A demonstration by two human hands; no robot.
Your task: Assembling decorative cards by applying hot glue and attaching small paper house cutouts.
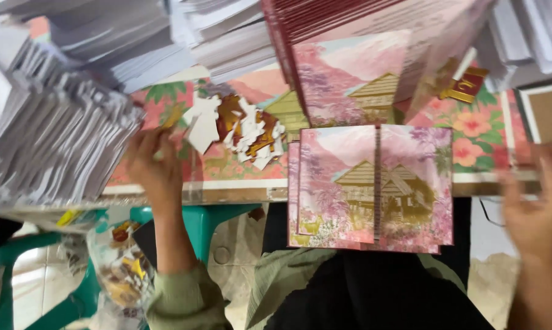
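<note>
Pink card covers most of what lies before the person: one opened folder [373, 186] rests on the near edge of the bench [227, 194], partly over the lap, its spine running away from the body, so its long fold points straight ahead between the two hands. It lies to the right of the left hand [157, 165] and to the left of the right hand [541, 214]; the right hand seems slightly nearer to it, though blur makes that a loose judgement. The left hand is raised at the bench edge with fingers curled, seemingly pinching a small gold-and-white cutout [173, 116] (motion blur hides the grip itself), and just beside it lies one loose pile of such cutouts [245, 131], too jumbled to count. The right hand is smeared at the frame's edge, fingers apparently spread and holding nothing that shows; its state cannot be told for certain. Behind the opened folder stands one slanting stack of like folders [349, 55]. White paper stacks [56, 140] crowd the left and far side, at least three heaps. One gold-red cutout [465, 85] lies apart at the far right.
</note>
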